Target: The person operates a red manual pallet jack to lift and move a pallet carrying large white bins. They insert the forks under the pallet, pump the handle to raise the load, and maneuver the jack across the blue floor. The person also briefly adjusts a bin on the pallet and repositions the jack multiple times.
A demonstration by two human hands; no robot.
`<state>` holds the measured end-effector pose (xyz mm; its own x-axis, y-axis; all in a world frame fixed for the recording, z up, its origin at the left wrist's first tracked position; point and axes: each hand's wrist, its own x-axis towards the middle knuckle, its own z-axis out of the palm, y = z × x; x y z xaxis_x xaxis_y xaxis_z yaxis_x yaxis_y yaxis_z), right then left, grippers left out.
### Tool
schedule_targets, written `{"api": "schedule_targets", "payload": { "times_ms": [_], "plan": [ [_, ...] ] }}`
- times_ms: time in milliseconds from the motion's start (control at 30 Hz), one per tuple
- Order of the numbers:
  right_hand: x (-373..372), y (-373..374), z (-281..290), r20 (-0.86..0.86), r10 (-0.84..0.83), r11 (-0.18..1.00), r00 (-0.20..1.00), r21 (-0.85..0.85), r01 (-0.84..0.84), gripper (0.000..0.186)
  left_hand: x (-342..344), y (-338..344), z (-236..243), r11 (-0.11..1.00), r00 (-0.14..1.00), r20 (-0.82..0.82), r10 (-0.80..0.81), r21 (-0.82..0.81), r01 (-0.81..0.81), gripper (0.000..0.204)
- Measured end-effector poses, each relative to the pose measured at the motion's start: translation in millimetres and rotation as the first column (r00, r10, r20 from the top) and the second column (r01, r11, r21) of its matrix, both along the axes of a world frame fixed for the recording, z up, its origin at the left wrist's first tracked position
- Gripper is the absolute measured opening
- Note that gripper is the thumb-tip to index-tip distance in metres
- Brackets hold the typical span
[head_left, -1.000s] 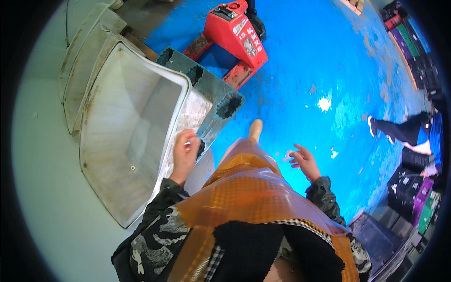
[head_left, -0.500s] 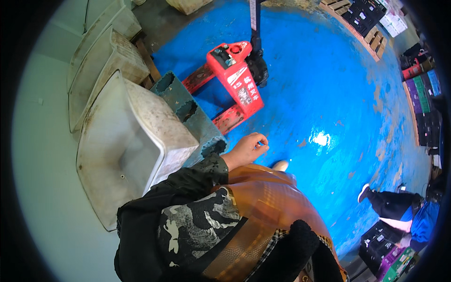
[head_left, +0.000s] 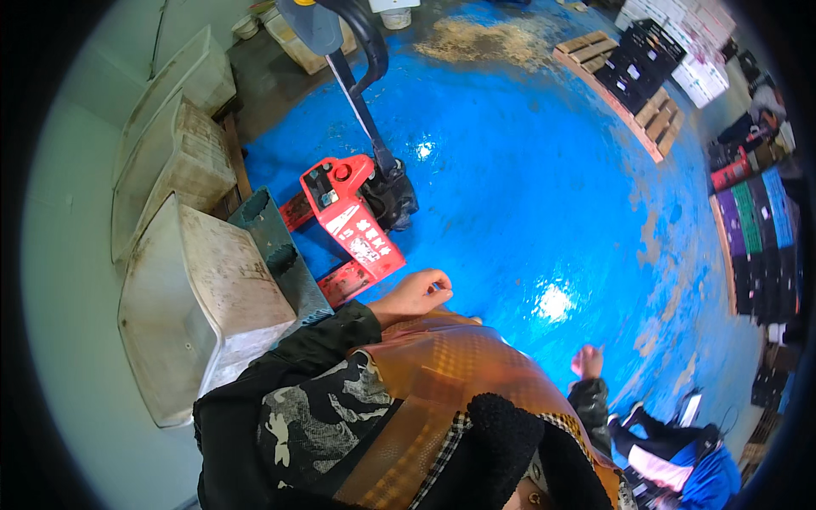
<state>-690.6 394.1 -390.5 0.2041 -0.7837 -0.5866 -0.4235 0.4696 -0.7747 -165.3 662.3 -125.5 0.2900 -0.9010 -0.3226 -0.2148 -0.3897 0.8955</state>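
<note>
My left hand point(head_left: 416, 294) hangs in front of my orange apron point(head_left: 463, 361), its fingers loosely curled with nothing seen in them. At the right of the apron shows my right hand point(head_left: 587, 362), small and slightly blurred, its fingers drawn in and no object visible. Nearest to the left hand stands a red pallet truck point(head_left: 348, 217) with a black-and-grey steering handle point(head_left: 361, 106). Its forks run into a worn teal plastic pallet point(head_left: 276, 238). Neither hand touches the truck.
Stained white tubs point(head_left: 229, 268) line the left wall. Across the wet blue floor point(head_left: 510, 187) lies a wooden pallet point(head_left: 586, 51) bearing black crates point(head_left: 642, 64). Stacked coloured crates point(head_left: 752, 221) stand at the right. A person in blue point(head_left: 714, 476) is low at the lower right.
My view has shifted, so the truck and tubs sit further left and lower, and the truck's handle top shows. My right hand has come into view. My left hand stays loosely curled.
</note>
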Motion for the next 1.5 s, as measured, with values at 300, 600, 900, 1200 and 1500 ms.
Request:
{"api": "schedule_targets", "payload": {
  "times_ms": [300, 600, 900, 1200, 1500],
  "plan": [
    [247.2, -242.3, 37.9, -0.005, 0.46, 0.885, 0.888, -0.075, -0.459, 0.032, 63.3, -114.5, -40.2, 0.967, 0.968, 0.032, 0.25, 0.04, -0.251, 0.021],
    [209.6, -358.6, -31.8, -0.223, 0.721, 0.693, 0.656, 0.224, -0.686, 0.023, 177.4, -278.6, -31.1, 0.922, 0.913, 0.134, 0.385, -0.082, -0.377, 0.021],
    [347.7, -632.3, -78.9, -0.267, 0.831, 0.541, 0.488, 0.184, -0.821, 0.016, 242.2, -427.4, -47.3, 0.833, 0.812, 0.232, 0.536, 0.008, -0.553, 0.024],
    [764.2, -823.1, -25.3, 0.228, 0.752, 0.623, 0.618, 0.059, -0.78, 0.01, 300.2, -518.8, -22.0, 0.68, 0.667, 0.207, 0.716, 0.007, -0.733, 0.026],
    [998.8, -749.2, 0.0, 0.172, 0.931, 0.247, 0.321, 0.349, -0.904, 0.041, 416.6, -516.4, -47.0, 0.462, 0.478, 0.154, 0.865, 0.132, -0.877, 0.026]
  ]
}}
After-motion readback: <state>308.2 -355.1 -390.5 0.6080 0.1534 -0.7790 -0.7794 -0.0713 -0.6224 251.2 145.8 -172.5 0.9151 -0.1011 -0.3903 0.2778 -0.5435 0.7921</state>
